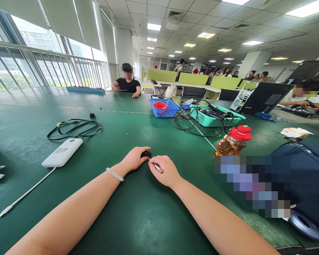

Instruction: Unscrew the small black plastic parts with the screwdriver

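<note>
Over the green table (pixel 149 226), near its middle, my left hand (pixel 133 159) is closed on a small black object (pixel 146 153), steadying it between thumb and fingers. Its exact kind is partly hidden by the fingers. My right hand (pixel 166 170) grips a slim pen-like tool (pixel 158 168) with a shiny brownish end. The tool's other end points toward the black object; whether the tip touches it I cannot tell. A pale bangle (pixel 115 174) sits on my left wrist.
Left lie a white power bank (pixel 62 153) with a cable and a coiled black cord (pixel 74 128). Beyond are a blue basket (pixel 164 112) and a green basket (pixel 211 121) of cables. A red-capped bottle (pixel 233 141) and dark bag (pixel 308 177) stand right. A person (pixel 127 85) sits opposite.
</note>
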Motion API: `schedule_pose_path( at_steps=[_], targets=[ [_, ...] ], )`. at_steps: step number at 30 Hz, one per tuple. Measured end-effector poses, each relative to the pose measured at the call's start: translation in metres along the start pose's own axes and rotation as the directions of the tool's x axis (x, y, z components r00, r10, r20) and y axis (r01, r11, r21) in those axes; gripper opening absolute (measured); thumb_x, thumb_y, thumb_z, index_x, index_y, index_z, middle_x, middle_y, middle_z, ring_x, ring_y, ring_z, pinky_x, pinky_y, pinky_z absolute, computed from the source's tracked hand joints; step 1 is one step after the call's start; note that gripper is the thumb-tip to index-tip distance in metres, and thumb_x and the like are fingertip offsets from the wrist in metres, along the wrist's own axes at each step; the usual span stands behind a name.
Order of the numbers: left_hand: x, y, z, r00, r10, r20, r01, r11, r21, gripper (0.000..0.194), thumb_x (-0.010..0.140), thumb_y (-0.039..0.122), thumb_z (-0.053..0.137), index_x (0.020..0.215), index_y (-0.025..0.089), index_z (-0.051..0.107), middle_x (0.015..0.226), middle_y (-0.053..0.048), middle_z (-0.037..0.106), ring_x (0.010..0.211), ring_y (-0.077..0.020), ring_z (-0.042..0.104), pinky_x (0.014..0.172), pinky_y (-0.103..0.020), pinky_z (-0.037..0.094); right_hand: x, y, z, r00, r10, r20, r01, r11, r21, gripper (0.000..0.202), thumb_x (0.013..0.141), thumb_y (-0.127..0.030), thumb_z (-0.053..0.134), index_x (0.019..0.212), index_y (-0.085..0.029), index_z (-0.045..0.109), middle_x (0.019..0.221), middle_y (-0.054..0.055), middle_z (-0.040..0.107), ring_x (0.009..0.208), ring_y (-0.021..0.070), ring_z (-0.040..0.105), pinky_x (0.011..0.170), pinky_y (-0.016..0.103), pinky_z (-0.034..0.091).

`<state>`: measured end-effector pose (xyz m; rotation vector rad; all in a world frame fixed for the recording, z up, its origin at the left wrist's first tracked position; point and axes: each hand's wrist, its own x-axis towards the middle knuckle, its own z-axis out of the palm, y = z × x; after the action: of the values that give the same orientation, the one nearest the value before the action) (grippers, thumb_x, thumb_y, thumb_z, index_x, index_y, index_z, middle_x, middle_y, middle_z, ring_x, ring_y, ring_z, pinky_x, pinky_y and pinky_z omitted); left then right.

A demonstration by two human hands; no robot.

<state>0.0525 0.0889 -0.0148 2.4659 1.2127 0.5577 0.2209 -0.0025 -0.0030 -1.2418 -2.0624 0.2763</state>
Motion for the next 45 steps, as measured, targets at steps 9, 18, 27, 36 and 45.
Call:
schedule_pose_path(
  at_steps=[9, 18, 27, 36, 45],
  targets=[
    [-0.001, 0.0039, -0.0019, 1.0, -0.021, 0.012, 0.021, 1.0, 0.002, 0.049, 0.082, 0.019, 0.057, 0.131, 0.022, 0.057, 0.12, -0.008, 0.067, 0.112, -0.0249, 0.061, 0.099, -0.039, 0.047, -0.0003, -0.0006, -0.0003, 1.0, -0.005, 0.001, 0.005, 1.0, 0.007, 0.016, 0.089, -0.021, 0.052, 0.076, -0.022, 0.061, 0.071, -0.001, 0.064, 0.064, 0.0128, 0.054, 0.077, 0.03, 0.04],
    [-0.0018, 0.0044, -0.0032, 0.999, -0.033, 0.018, 0.033, 0.999, 0.007, 0.048, 0.083, 0.02, 0.056, 0.13, 0.022, 0.057, 0.119, -0.008, 0.068, 0.11, -0.0252, 0.062, 0.098, -0.038, 0.048, -0.0004, 0.0002, 0.0, 1.0, -0.017, 0.007, 0.017, 1.0, 0.006, 0.016, 0.089, -0.021, 0.052, 0.077, -0.021, 0.061, 0.071, -0.001, 0.065, 0.064, 0.0124, 0.055, 0.077, 0.03, 0.04],
    [-0.0002, 0.0031, -0.0017, 1.0, -0.016, 0.01, 0.016, 1.0, 0.002, 0.048, 0.082, 0.019, 0.057, 0.13, 0.021, 0.057, 0.12, -0.008, 0.068, 0.111, -0.0253, 0.061, 0.098, -0.038, 0.048, -0.0003, 0.0, -0.0002, 1.0, -0.016, 0.012, 0.016, 1.0, 0.007, 0.016, 0.089, -0.02, 0.052, 0.076, -0.021, 0.06, 0.07, -0.002, 0.064, 0.063, 0.0124, 0.053, 0.077, 0.03, 0.039],
    [0.0006, 0.0013, -0.0018, 0.999, -0.032, 0.007, 0.032, 0.999, -0.005, 0.05, 0.081, 0.02, 0.058, 0.13, 0.023, 0.057, 0.12, -0.007, 0.068, 0.11, -0.0253, 0.062, 0.096, -0.037, 0.049, 0.0002, -0.0004, 0.0002, 1.0, -0.011, 0.004, 0.011, 1.0, 0.01, 0.016, 0.089, -0.02, 0.052, 0.076, -0.021, 0.061, 0.071, -0.001, 0.066, 0.063, 0.0122, 0.054, 0.077, 0.03, 0.039],
    [0.0003, -0.0005, 0.0005, 0.999, -0.039, 0.008, 0.04, 0.999, -0.009, 0.051, 0.082, 0.022, 0.057, 0.133, 0.024, 0.054, 0.119, -0.007, 0.068, 0.109, -0.0258, 0.062, 0.094, -0.038, 0.049, -0.0008, 0.0, 0.0001, 1.0, -0.017, 0.01, 0.017, 1.0, -0.007, 0.016, 0.089, -0.02, 0.052, 0.076, -0.021, 0.06, 0.071, -0.001, 0.066, 0.063, 0.0125, 0.055, 0.076, 0.031, 0.039]
  ],
)
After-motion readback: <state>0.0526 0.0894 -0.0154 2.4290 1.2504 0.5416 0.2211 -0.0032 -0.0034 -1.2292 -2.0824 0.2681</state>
